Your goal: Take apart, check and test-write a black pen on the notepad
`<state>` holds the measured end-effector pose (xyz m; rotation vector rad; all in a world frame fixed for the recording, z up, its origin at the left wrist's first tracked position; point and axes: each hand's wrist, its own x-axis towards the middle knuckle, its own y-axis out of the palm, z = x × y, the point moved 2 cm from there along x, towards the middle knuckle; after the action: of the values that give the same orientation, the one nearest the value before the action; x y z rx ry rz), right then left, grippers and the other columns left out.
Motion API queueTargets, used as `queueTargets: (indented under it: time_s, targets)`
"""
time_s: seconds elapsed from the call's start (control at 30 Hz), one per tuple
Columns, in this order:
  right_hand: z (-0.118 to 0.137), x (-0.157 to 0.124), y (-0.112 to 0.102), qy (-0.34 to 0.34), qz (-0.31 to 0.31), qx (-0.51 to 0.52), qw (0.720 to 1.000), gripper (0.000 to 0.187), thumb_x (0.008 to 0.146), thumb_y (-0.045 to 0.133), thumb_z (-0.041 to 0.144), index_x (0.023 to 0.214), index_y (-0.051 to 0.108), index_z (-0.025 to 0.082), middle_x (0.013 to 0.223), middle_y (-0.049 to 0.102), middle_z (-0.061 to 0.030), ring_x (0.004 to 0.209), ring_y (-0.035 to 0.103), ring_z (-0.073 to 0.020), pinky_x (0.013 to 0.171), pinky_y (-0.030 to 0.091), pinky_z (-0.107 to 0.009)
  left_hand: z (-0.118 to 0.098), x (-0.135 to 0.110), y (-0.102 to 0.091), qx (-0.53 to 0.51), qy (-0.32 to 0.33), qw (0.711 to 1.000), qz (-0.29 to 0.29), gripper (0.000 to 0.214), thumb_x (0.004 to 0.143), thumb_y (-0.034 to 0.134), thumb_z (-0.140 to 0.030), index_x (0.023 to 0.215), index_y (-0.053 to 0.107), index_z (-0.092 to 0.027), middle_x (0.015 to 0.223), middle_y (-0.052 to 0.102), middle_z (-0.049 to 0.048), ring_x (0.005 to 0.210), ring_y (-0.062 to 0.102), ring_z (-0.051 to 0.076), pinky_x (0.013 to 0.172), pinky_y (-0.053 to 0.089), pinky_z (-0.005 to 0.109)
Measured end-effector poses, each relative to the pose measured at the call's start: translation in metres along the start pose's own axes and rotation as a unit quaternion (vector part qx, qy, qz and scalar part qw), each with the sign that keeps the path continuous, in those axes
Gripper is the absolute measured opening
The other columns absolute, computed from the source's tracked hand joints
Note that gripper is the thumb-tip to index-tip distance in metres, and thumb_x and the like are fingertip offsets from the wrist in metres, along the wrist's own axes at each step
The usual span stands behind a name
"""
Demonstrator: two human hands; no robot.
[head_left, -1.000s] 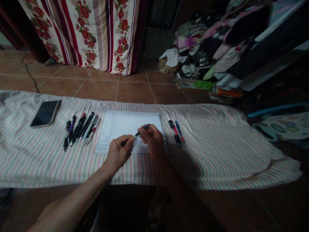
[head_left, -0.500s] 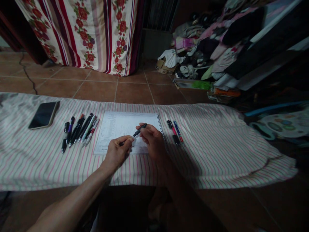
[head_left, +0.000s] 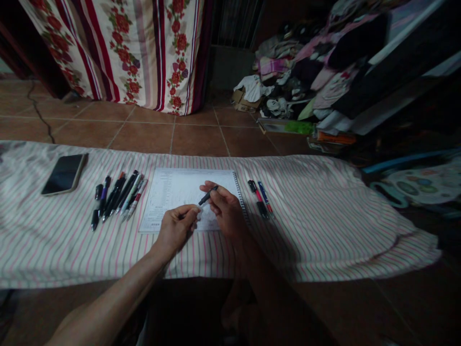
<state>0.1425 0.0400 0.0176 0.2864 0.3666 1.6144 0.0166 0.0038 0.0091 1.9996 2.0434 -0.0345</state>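
Note:
A spiral notebook (head_left: 176,190) lies open on a striped cloth (head_left: 317,226) spread over the floor. Above its lower right part my right hand (head_left: 225,211) is closed round a black pen (head_left: 208,195), tip pointing down and left. My left hand (head_left: 177,227) sits beside it with thumb and fingers pinched on the pen's lower end, whose tip is hidden. Several pens (head_left: 117,196) lie in a row left of the notebook. Two pens (head_left: 261,196), one red and black, one blue, lie to its right.
A dark phone (head_left: 64,174) rests at the cloth's far left. Brown floor tiles (head_left: 194,137) stretch behind. A floral striped sheet (head_left: 144,53) hangs at the back; a heap of clothes and boxes (head_left: 306,81) fills the back right.
Both hands stay on the pen over the notebook. The pen has tilted slightly and the view has drifted a little; nothing else moved.

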Motion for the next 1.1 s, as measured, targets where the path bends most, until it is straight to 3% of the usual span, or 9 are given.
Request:
queueTargets:
  time_s: [0.13, 0.3, 0.43, 0.53, 0.67, 0.83, 0.97, 1.03, 1.1]
  targets:
    - [-0.003, 0.003, -0.002, 0.018, -0.039, -0.009, 0.999, 0.024, 0.062, 0.071, 0.033, 0.078, 0.062, 0.018, 0.067, 0.064, 0.0009, 0.048, 0.041, -0.0055, 0.044, 0.028, -0.020, 0.007, -0.001, 0.000, -0.010, -0.004, 1.000, -0.004, 0.027, 0.068, 0.067, -0.038, 0.075, 0.067, -0.012, 0.048, 0.050, -0.0028, 0.045, 0.042, 0.007, 0.045, 0.031, 0.020]
    - [-0.005, 0.003, -0.003, -0.008, -0.055, -0.036, 0.998, 0.025, 0.064, 0.070, 0.035, 0.068, 0.053, 0.018, 0.045, 0.045, 0.0091, 0.040, 0.032, -0.0037, 0.039, 0.021, -0.019, 0.013, -0.001, 0.004, -0.051, -0.022, 0.998, 0.011, 0.027, 0.065, 0.070, -0.038, 0.075, 0.066, -0.013, 0.048, 0.048, -0.0040, 0.043, 0.040, 0.006, 0.043, 0.028, 0.020]
    - [-0.001, 0.001, -0.003, 0.001, -0.004, 0.000, 1.000, 0.030, 0.069, 0.066, 0.040, 0.090, 0.061, 0.019, 0.085, 0.066, -0.0028, 0.048, 0.040, -0.0054, 0.037, 0.020, -0.021, 0.010, 0.000, 0.003, -0.058, -0.029, 0.998, 0.001, 0.025, 0.066, 0.070, -0.036, 0.075, 0.067, -0.013, 0.049, 0.052, -0.0027, 0.043, 0.041, 0.006, 0.044, 0.029, 0.019]
    - [0.002, 0.000, -0.005, -0.004, 0.013, -0.001, 1.000, 0.033, 0.072, 0.062, 0.037, 0.100, 0.063, 0.020, 0.103, 0.066, -0.0067, 0.054, 0.044, -0.0067, 0.041, 0.025, -0.022, 0.008, -0.001, 0.003, -0.066, -0.038, 0.997, -0.003, 0.023, 0.067, 0.069, -0.034, 0.075, 0.067, -0.012, 0.050, 0.053, -0.0022, 0.043, 0.042, 0.005, 0.045, 0.029, 0.019]
    - [-0.001, 0.002, -0.005, 0.016, -0.026, -0.002, 1.000, 0.026, 0.064, 0.069, 0.033, 0.084, 0.064, 0.018, 0.077, 0.067, -0.0020, 0.053, 0.045, -0.0070, 0.046, 0.031, -0.022, 0.009, -0.003, 0.004, -0.074, -0.039, 0.996, -0.007, 0.023, 0.067, 0.070, -0.033, 0.076, 0.067, -0.012, 0.052, 0.055, -0.0018, 0.044, 0.043, 0.005, 0.045, 0.029, 0.019]
    - [-0.004, 0.003, -0.001, -0.005, -0.043, -0.018, 0.999, 0.026, 0.065, 0.070, 0.035, 0.069, 0.051, 0.019, 0.044, 0.040, 0.0105, 0.041, 0.030, -0.0041, 0.041, 0.022, -0.020, 0.009, -0.003, 0.004, -0.064, -0.020, 0.998, 0.001, 0.024, 0.067, 0.069, -0.034, 0.075, 0.067, -0.012, 0.050, 0.053, -0.0024, 0.045, 0.043, 0.006, 0.045, 0.029, 0.020]
    - [-0.003, 0.001, 0.000, -0.004, 0.014, 0.022, 1.000, 0.030, 0.070, 0.066, 0.039, 0.092, 0.057, 0.020, 0.077, 0.063, 0.0004, 0.047, 0.036, -0.0053, 0.038, 0.018, -0.021, 0.005, -0.002, 0.002, -0.036, -0.011, 0.999, -0.005, 0.023, 0.069, 0.067, -0.034, 0.074, 0.067, -0.012, 0.050, 0.054, -0.0020, 0.044, 0.043, 0.006, 0.046, 0.030, 0.020]
    - [-0.001, 0.001, -0.001, -0.002, 0.035, 0.024, 0.999, 0.035, 0.072, 0.063, 0.037, 0.103, 0.059, 0.021, 0.102, 0.064, -0.0056, 0.055, 0.041, -0.0068, 0.039, 0.019, -0.021, 0.004, -0.001, 0.001, -0.041, -0.012, 0.999, -0.010, 0.022, 0.069, 0.067, -0.033, 0.074, 0.067, -0.011, 0.051, 0.055, -0.0017, 0.044, 0.044, 0.006, 0.047, 0.031, 0.020]
    - [-0.001, 0.001, -0.003, 0.004, 0.036, 0.011, 0.999, 0.032, 0.072, 0.063, 0.034, 0.101, 0.062, 0.020, 0.103, 0.066, -0.0066, 0.058, 0.044, -0.0078, 0.041, 0.023, -0.021, 0.004, -0.001, 0.001, -0.055, -0.018, 0.998, -0.011, 0.022, 0.068, 0.067, -0.033, 0.074, 0.067, -0.011, 0.052, 0.056, -0.0015, 0.044, 0.044, 0.006, 0.047, 0.032, 0.020]
